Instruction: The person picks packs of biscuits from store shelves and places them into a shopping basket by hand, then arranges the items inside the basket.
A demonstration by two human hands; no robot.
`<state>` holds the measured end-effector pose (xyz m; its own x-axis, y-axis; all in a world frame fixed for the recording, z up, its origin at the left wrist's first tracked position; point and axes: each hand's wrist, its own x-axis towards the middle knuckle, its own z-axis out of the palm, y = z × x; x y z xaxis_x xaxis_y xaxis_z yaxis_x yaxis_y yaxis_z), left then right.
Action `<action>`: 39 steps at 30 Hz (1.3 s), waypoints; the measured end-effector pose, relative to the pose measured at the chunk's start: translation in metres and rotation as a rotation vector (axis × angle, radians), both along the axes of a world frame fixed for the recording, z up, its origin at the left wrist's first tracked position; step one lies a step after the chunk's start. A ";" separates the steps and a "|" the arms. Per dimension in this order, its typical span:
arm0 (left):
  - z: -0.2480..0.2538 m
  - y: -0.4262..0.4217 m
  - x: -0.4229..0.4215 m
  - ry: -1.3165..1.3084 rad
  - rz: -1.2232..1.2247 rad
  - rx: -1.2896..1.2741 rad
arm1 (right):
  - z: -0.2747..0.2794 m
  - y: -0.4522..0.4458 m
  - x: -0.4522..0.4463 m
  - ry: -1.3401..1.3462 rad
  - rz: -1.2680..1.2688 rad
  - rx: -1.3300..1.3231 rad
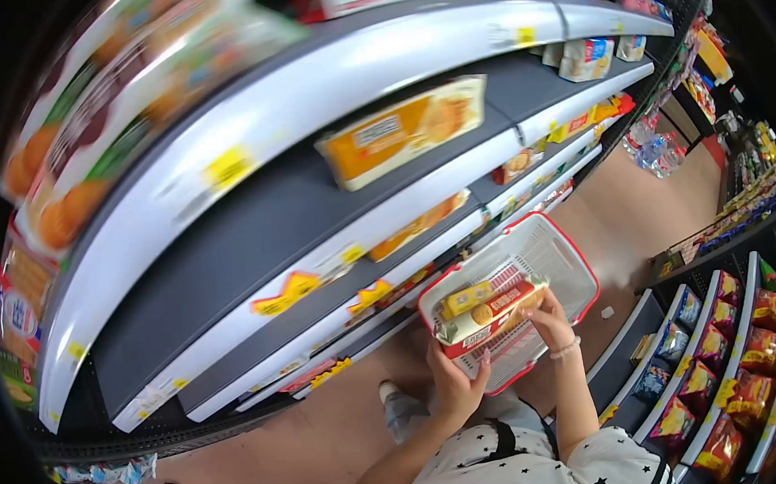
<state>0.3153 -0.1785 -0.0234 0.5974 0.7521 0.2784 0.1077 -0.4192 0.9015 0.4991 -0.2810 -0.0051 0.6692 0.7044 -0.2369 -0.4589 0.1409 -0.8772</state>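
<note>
A long red and cream biscuit packet (498,313) with a biscuit picture lies level across both of my hands, above the shopping basket. My left hand (456,383) grips its left end from below, thumb along the near edge. My right hand (551,322), with a beaded bracelet at the wrist, is closed around its right end. The white plastic basket (581,269) with a red rim is under the packet, close to my body. A smaller yellow packet (466,299) shows just behind the biscuit packet, in the basket. What holds the basket up is hidden.
Curving shelves (226,244) fill the left side, with an orange and cream packet (405,131) standing on one. Snack bags (722,443) line the lower shelves at right. Bottles in plastic wrap (656,147) stand on the aisle floor (605,195) ahead.
</note>
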 end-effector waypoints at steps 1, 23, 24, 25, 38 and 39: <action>0.000 -0.014 0.024 0.012 0.001 0.007 | -0.015 -0.024 0.019 0.003 0.001 0.004; -0.123 -0.056 0.075 0.890 0.723 0.054 | -0.288 -0.032 0.211 -0.202 -0.062 -0.801; -0.126 -0.052 0.072 0.775 0.763 -0.140 | -0.291 -0.028 0.213 -0.202 -0.050 -0.804; -0.128 -0.050 0.067 0.652 0.798 -0.332 | -0.295 -0.022 0.217 -0.035 -0.056 -0.795; -0.101 -0.028 0.059 0.609 0.714 -0.470 | -0.300 -0.006 0.170 -0.129 -0.189 -0.856; -0.086 -0.021 0.057 0.578 0.681 -0.384 | -0.288 -0.004 0.167 -0.208 -0.087 -0.864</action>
